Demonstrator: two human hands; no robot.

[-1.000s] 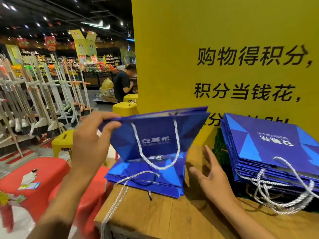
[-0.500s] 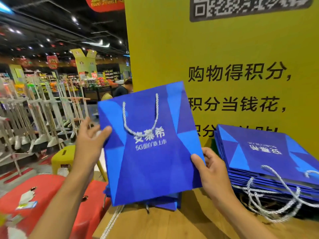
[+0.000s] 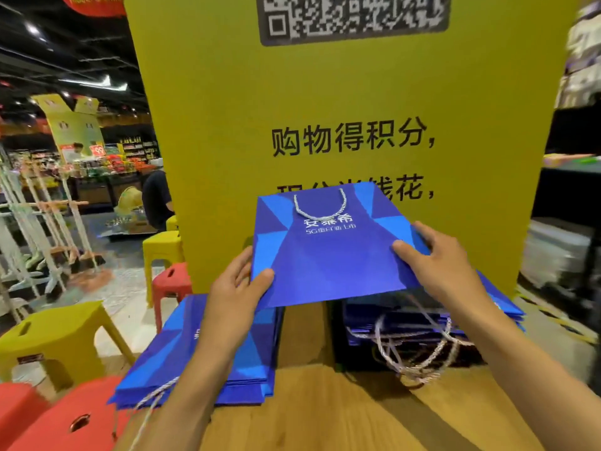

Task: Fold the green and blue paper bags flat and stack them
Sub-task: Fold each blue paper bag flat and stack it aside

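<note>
Blue paper bag (image 3: pixel 328 255), upright half a second ago, now tips level at frame centre, above the left pile (image 3: pixel 195 346) and right pile (image 3: pixel 500 301) on the counter (image 3: pixel 325 418). The left hand (image 3: pixel 234 288) and right hand (image 3: pixel 445 258) each keep a pinching grip on its edges. Folding looks finished; stacking remains.

Bag (image 3: pixel 328 262) above right stack (image 3: pixel 499 299), left stack (image 3: pixel 257 349) alongside, sign (image 3: pixel 325 92) behind
</note>
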